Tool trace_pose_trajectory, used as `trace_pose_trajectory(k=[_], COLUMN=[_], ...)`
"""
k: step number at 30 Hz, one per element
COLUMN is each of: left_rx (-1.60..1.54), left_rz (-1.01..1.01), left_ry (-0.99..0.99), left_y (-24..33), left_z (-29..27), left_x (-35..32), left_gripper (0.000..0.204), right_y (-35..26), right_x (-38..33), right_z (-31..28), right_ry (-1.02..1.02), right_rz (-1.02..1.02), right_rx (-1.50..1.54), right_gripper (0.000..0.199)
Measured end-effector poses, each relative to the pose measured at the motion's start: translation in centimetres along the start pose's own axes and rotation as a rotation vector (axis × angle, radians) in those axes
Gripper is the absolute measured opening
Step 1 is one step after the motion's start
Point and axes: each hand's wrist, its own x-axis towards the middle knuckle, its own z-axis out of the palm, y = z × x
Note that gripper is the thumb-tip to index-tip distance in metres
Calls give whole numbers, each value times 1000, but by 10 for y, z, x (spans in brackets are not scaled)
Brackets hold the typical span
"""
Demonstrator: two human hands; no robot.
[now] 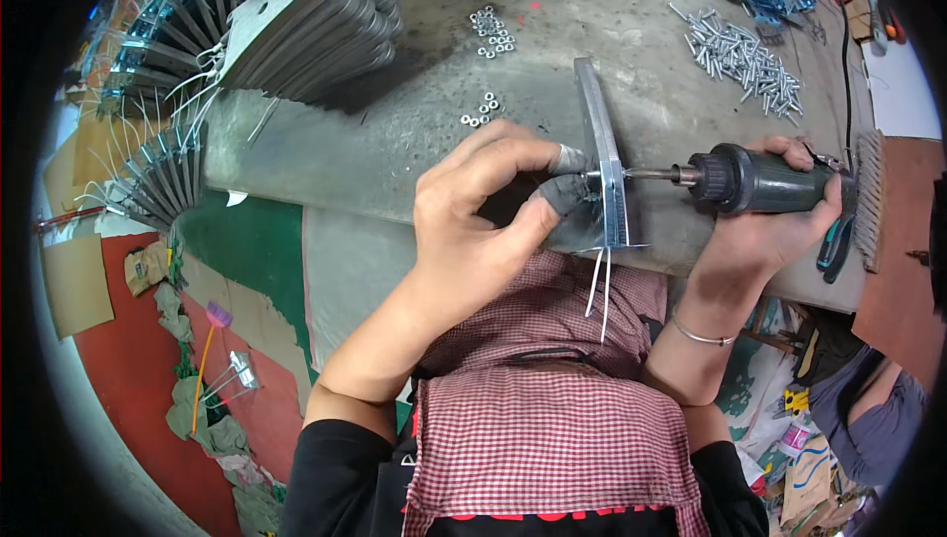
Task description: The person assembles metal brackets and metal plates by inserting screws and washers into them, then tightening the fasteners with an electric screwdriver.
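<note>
— Up close, what is each hand doing at the grey workbench [414, 143]?

— Left hand [473, 216], fingertips taped, pinches a fastener against the near face of an upright metal bracket [604, 157] standing on edge near the bench's front edge. Right hand [764, 226] is wrapped tight around a dark power screwdriver [755, 182], its bit pressed to the bracket's far face.

— And around them?

— Loose nuts [481, 110] lie just beyond the left hand; a heap of bolts [740, 54] sits well apart at the back right. Stacked metal plates [306, 24] fan across the back left. White zip ties [599, 281] hang below the bracket, over a checked apron [552, 419].
</note>
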Motion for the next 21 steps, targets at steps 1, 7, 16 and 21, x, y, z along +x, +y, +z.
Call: trace_pose_trajectory(k=[1,7,16,21], left_rx=[-42,-151,-46,55], left_rz=[-47,-80,-40,98], left_ry=[42,122,95,91], left_y=[-2,-9,0,-2], left_z=[4,14,14,17], left_x=[-2,-5,-6,0], left_gripper=[17,20,21,20], right_y=[1,1,3,-2], right_x=[-3,1,-2,-3], right_z=[2,1,10,13], right_ry=[0,28,2,-3], right_rz=[16,3,21,-8], right_rx=[3,28,125,147], right_gripper=[27,28,27,29])
